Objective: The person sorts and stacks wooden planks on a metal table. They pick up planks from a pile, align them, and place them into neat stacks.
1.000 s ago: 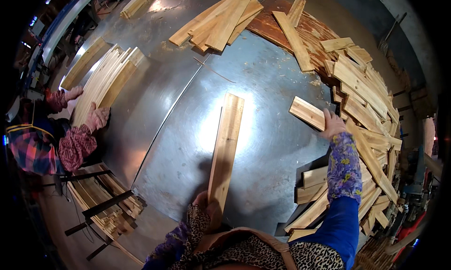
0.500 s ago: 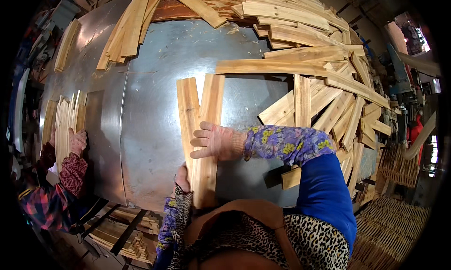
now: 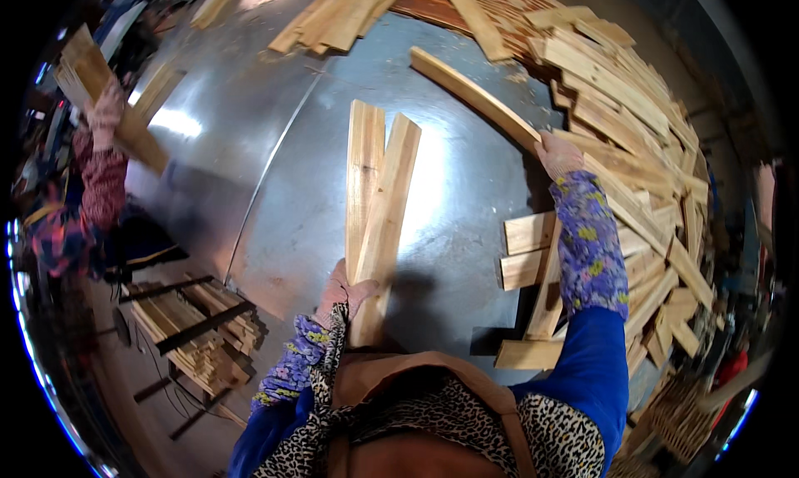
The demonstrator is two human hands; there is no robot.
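Left hand (image 3: 343, 294) low, right hand (image 3: 559, 155) outstretched.
Left grips below centre, thumb (image 3: 363, 291) across; right arm (image 3: 589, 253) extends up the frame's right side, hand curled.

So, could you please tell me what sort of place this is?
Probably a woodworking workshop: many cut wooden boards lie heaped along the right side of a large metal-topped table, a dark-barred rack bears more, and a co-worker at the left holds some too.

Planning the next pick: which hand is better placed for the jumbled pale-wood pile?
Right, probably: the right hand touches a long, pale wooden board beside the pile, while the left hand holds two overlapping pale wooden boards away from it.
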